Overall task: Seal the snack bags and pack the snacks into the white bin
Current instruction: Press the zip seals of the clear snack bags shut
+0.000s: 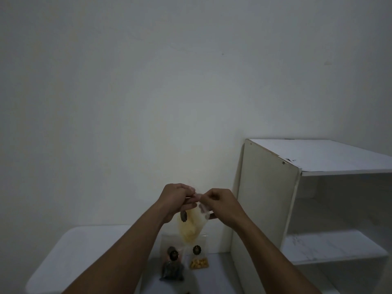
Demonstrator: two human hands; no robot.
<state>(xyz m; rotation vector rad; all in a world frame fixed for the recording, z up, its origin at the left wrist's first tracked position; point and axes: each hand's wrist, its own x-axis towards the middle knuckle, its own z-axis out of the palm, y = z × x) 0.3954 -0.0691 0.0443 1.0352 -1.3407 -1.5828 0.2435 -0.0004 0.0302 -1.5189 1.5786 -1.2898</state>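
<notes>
1. Your left hand point(177, 198) and right hand point(220, 205) meet in mid-air. The fingers of both are curled in, pinching the top edge of one clear snack bag point(191, 228) between them.
2. That bag hangs down from your fingertips, clear of the surface. It holds pale yellow snacks in its lower half and has one dark round sticker point(183, 216) on its left side. The blur hides whether its mouth is closed.
3. You have three bags in view: the one you hold and two lying below it, nearer to you.
4. The left one of those two is a bag of dark snacks point(172, 266). Just to its right lies a bag of small yellow balls point(198, 259). Each bears one dark round sticker near its top.
5. One white bin point(84, 251) with rounded corners sits to the left, beside the two lying bags and partly behind your left forearm. You cannot see into it from here.
6. The two bags rest on a pale, smooth surface point(216, 276) between the bin and the shelving.
7. On the right stands one white shelf unit point(269, 198). Its side panel faces you and its open compartments run off the right edge.
8. A bare, dim, off-white wall point(148, 92) fills the far side and the upper part of the view.
</notes>
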